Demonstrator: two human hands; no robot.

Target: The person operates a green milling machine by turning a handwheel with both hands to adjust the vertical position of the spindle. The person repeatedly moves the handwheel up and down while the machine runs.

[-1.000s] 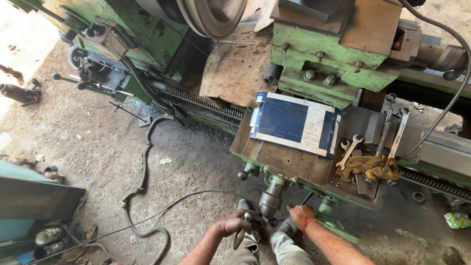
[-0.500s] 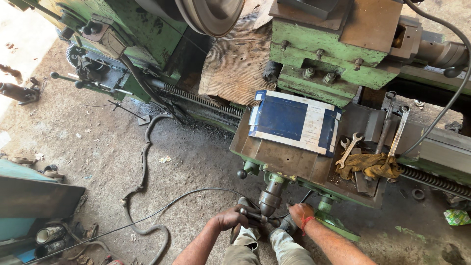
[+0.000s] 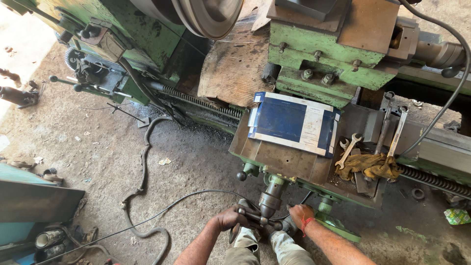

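Both hands shifted slightly round crank handle [image 3: 260,217] at carriage [image 3: 279,159] front edge | left hand [image 3: 230,218] clamped on bar | right hand [image 3: 300,216] gripping opposite end | cranking appears underway.

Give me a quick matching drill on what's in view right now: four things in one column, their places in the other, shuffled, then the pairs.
Things:
1. left hand
2. yellow rag
3. blue and white box
4. black cable

Places:
A. lying flat on the lathe carriage top
B. trailing across the dirt floor
C. gripping the crank handle below the carriage
D. bunched under the spanners

Pairs: 1-C, 2-D, 3-A, 4-B
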